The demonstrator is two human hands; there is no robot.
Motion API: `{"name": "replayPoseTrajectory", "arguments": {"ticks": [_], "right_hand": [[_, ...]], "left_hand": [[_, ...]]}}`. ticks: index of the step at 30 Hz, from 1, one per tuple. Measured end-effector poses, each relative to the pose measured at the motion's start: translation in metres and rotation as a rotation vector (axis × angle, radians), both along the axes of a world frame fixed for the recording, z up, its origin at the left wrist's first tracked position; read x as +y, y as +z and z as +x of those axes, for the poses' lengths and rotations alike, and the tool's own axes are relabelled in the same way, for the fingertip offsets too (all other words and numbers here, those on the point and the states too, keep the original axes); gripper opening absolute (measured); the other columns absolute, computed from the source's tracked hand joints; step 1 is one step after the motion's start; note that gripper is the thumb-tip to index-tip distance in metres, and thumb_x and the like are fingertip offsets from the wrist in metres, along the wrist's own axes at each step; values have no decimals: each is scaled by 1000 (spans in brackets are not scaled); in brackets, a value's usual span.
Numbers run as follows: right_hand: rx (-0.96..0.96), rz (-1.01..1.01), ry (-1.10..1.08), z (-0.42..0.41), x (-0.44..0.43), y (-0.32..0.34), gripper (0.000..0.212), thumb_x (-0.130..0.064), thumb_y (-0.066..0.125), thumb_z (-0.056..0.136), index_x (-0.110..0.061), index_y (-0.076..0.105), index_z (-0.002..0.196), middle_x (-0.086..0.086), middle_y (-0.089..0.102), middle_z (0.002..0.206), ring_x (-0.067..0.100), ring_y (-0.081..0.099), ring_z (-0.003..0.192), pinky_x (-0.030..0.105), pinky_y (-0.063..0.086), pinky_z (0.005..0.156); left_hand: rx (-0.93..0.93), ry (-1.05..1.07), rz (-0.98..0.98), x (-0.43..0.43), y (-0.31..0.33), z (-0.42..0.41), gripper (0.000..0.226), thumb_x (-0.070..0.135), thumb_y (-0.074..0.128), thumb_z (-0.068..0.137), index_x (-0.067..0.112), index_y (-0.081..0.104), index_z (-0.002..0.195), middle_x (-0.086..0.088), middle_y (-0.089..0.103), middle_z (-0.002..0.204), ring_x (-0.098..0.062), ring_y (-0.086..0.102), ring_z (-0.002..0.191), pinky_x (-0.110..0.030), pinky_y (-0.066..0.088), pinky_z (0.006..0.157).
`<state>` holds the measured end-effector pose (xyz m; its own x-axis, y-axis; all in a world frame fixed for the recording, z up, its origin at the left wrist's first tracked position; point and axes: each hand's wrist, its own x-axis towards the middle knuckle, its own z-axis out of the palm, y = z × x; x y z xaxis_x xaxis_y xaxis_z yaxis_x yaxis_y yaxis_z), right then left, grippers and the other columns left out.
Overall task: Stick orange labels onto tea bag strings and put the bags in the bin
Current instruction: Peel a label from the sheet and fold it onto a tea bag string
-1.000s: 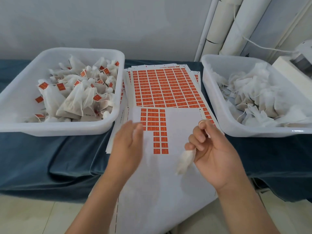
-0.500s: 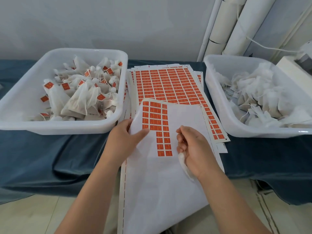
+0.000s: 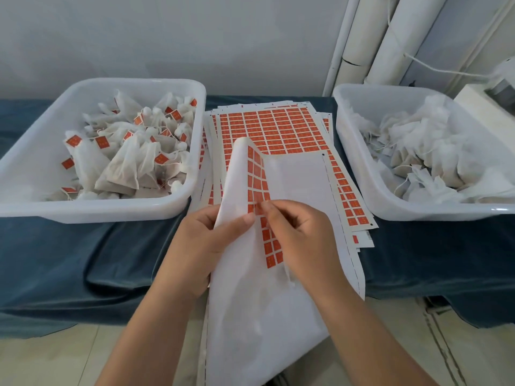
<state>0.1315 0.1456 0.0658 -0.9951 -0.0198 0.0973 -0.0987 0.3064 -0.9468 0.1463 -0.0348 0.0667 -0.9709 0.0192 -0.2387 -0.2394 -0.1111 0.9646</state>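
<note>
A mostly used label sheet (image 3: 295, 185) lies on top of a stack of orange label sheets (image 3: 273, 129). My left hand (image 3: 206, 243) grips its left edge and curls it upward. My right hand (image 3: 301, 235) pinches at an orange label (image 3: 257, 208) in the remaining column, with a white tea bag (image 3: 288, 277) tucked under its palm, mostly hidden. The left white bin (image 3: 33, 135) holds labelled tea bags (image 3: 125, 162). The right white bin (image 3: 359, 174) holds unlabelled tea bags (image 3: 418, 151).
A blue cloth (image 3: 83, 260) covers the table, whose front edge runs below my hands. White pipes (image 3: 390, 37) stand at the back right, beside a white device (image 3: 485, 98) with a cable. Pale floor tiles show below.
My left hand took hold of the sheet's left edge and folded it up. My right hand, still carrying the tea bag, moved onto the label column and now pinches a label.
</note>
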Motion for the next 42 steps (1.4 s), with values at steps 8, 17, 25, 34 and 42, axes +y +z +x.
{"name": "replayPoseTrajectory", "arguments": {"ticks": [8, 17, 25, 34, 42], "right_hand": [[88, 75, 36, 6, -5, 9, 31, -48, 61, 102, -24, 77, 92, -13, 75, 87, 9, 72, 87, 27, 61, 74], [299, 440, 111, 1, -3, 12, 35, -33, 62, 103, -9, 69, 79, 2, 68, 72, 21, 64, 66, 43, 56, 65], [303, 437, 145, 2, -4, 19, 39, -42, 58, 98, -16, 68, 72, -5, 63, 66, 16, 60, 64, 34, 51, 64], [395, 535, 136, -2, -3, 17, 37, -29, 59, 96, -10, 57, 63, 3, 61, 61, 21, 57, 56, 41, 55, 60], [301, 426, 136, 2, 2, 16, 38, -47, 61, 97, -17, 73, 77, -4, 72, 75, 17, 66, 71, 31, 55, 68]], "left_hand": [[48, -13, 146, -9, -8, 2, 51, 51, 82, 89, 12, 78, 121, -17, 76, 124, -38, 75, 113, -43, 63, 88], [104, -32, -102, -11, 0, 9, 40, 58, 72, 93, 22, 84, 103, -3, 82, 106, -25, 80, 98, -31, 64, 78], [144, -64, -157, -6, 5, 10, 26, 41, 66, 100, 26, 83, 112, 4, 81, 114, -18, 77, 110, -37, 63, 93], [194, -95, -234, -5, 9, 10, 23, 36, 65, 101, 28, 82, 115, 11, 80, 116, -14, 75, 112, -38, 62, 95], [211, -70, -282, -5, 11, 13, 24, 39, 64, 101, 30, 83, 112, 13, 80, 114, -12, 76, 109, -33, 64, 91]]}}
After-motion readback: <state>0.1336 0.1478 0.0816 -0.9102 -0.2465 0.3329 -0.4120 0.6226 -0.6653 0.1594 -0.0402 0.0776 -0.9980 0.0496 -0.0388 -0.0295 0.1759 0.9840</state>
